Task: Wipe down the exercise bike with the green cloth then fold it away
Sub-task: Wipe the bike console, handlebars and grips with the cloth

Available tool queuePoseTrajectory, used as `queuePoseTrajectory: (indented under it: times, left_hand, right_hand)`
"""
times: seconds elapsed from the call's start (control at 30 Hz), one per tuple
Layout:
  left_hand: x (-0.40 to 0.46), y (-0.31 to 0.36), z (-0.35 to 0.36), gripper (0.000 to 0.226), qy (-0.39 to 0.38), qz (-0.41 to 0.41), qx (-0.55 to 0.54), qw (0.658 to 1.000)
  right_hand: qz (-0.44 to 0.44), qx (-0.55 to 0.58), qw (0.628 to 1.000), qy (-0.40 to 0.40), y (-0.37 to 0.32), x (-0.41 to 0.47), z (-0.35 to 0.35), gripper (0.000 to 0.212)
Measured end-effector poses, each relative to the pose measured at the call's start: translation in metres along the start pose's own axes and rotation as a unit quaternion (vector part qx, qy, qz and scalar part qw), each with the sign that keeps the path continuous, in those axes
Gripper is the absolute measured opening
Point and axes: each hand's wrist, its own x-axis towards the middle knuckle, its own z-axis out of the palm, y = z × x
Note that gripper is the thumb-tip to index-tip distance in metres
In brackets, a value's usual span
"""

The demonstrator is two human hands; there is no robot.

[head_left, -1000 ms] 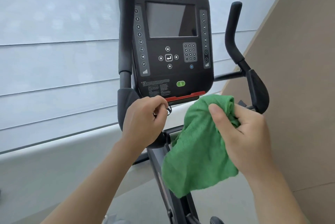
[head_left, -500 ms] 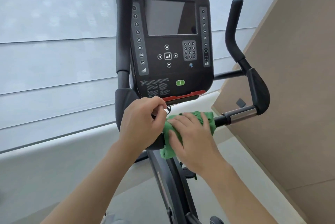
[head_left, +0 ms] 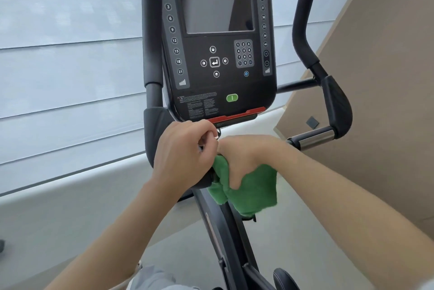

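The black exercise bike console (head_left: pixel 211 38) fills the upper middle of the head view, with upright handles on both sides. My right hand (head_left: pixel 246 158) presses the green cloth (head_left: pixel 256 188) around the horizontal handlebar just below the console; the cloth hangs down under my fingers. My left hand (head_left: pixel 185 151) is closed around the handlebar's left part, right beside the cloth, its thumb and forefinger pinched near a small metal ring. The chrome section of the right bar (head_left: pixel 314 138) shows bare beyond my right wrist.
White window blinds (head_left: pixel 65 66) and a pale sill lie behind the bike. A tan wall panel (head_left: pixel 387 78) stands close on the right. The bike's frame post (head_left: pixel 225 231) runs down between my arms, with the seat's front edge (head_left: pixel 284 278) at the bottom.
My right hand brought the cloth down from in front of the console onto the handlebar, then slid it down and toward me. My left hand kept its grip. The view moved closer.
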Motion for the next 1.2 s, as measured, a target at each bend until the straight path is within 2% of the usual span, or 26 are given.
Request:
queuePoseTrajectory:
  times: [0.03, 0.07, 0.13, 0.2, 0.27, 0.37, 0.4, 0.43, 0.5, 0.57, 0.67, 0.73, 0.87, 0.97, 1.03, 1.13, 1.2]
  left_hand:
    - [-0.001, 0.000, -0.001, 0.020, 0.002, -0.004, -0.003, 1.000]
    - [-0.002, 0.000, -0.001, 0.020, 0.006, -0.008, -0.006, 1.000]
    - [-0.002, 0.001, -0.002, 0.021, 0.007, -0.014, -0.010, 1.000]
    - [-0.002, 0.001, -0.002, 0.022, 0.003, -0.015, -0.006, 1.000]
    - [-0.002, 0.001, -0.002, 0.022, -0.001, -0.014, -0.001, 1.000]
    - [-0.002, 0.001, -0.001, 0.019, -0.005, -0.012, 0.008, 1.000]
    - [-0.002, 0.001, 0.000, 0.017, -0.006, -0.008, 0.015, 1.000]
    - [-0.002, 0.001, 0.000, 0.017, -0.006, -0.004, 0.022, 1.000]
    - [-0.002, 0.000, 0.001, 0.016, -0.008, 0.000, 0.034, 0.999]
    - [-0.002, 0.000, 0.001, 0.016, -0.011, 0.004, 0.040, 0.999]
    - [-0.002, -0.002, 0.001, 0.018, -0.019, 0.019, 0.046, 0.999]
    - [-0.003, -0.004, 0.001, 0.022, -0.030, 0.033, 0.056, 0.997]
    - [-0.003, -0.004, 0.002, 0.022, -0.045, 0.051, 0.074, 0.995]
    - [-0.002, -0.004, 0.003, 0.021, -0.048, 0.058, 0.091, 0.993]
    - [-0.003, -0.003, 0.004, 0.022, -0.057, 0.064, 0.111, 0.990]
    - [-0.001, -0.003, 0.009, 0.026, -0.072, 0.074, 0.149, 0.983]
    - [-0.001, -0.004, 0.011, 0.028, -0.073, 0.078, 0.161, 0.981]
  right_hand:
    - [0.001, 0.025, 0.998, -0.057, 0.000, 0.005, -0.008, 0.040]
    - [-0.001, 0.031, 0.996, -0.080, 0.000, 0.008, -0.011, 0.046]
    - [-0.008, 0.008, 0.999, -0.034, 0.000, 0.009, -0.004, 0.044]
    - [-0.016, -0.073, 0.994, 0.079, -0.001, 0.002, 0.017, 0.025]
    - [-0.032, -0.146, 0.957, 0.248, 0.000, -0.003, 0.043, 0.014]
    - [-0.064, -0.136, 0.848, 0.509, -0.002, 0.007, 0.086, 0.009]
    - [-0.054, -0.127, 0.809, 0.571, -0.004, 0.012, 0.096, 0.011]
    - [-0.039, -0.118, 0.780, 0.613, -0.005, 0.017, 0.103, 0.015]
    - [-0.037, -0.111, 0.752, 0.649, -0.007, 0.020, 0.105, 0.018]
    - [-0.091, -0.133, 0.752, 0.639, 0.001, 0.016, 0.097, 0.016]
    - [-0.150, -0.170, 0.784, 0.579, 0.034, 0.005, 0.088, 0.008]
    - [-0.126, -0.160, 0.803, 0.560, 0.063, -0.005, 0.086, 0.008]
    - [-0.018, -0.159, 0.844, 0.512, 0.108, -0.031, 0.074, 0.011]
    - [0.048, -0.171, 0.923, 0.340, 0.101, -0.039, 0.052, 0.015]
    - [0.073, -0.154, 0.961, 0.220, 0.094, -0.039, 0.033, 0.017]
    - [0.109, -0.098, 0.986, 0.080, 0.089, -0.035, 0.010, 0.028]
    - [0.115, -0.082, 0.989, 0.051, 0.089, -0.036, 0.002, 0.030]
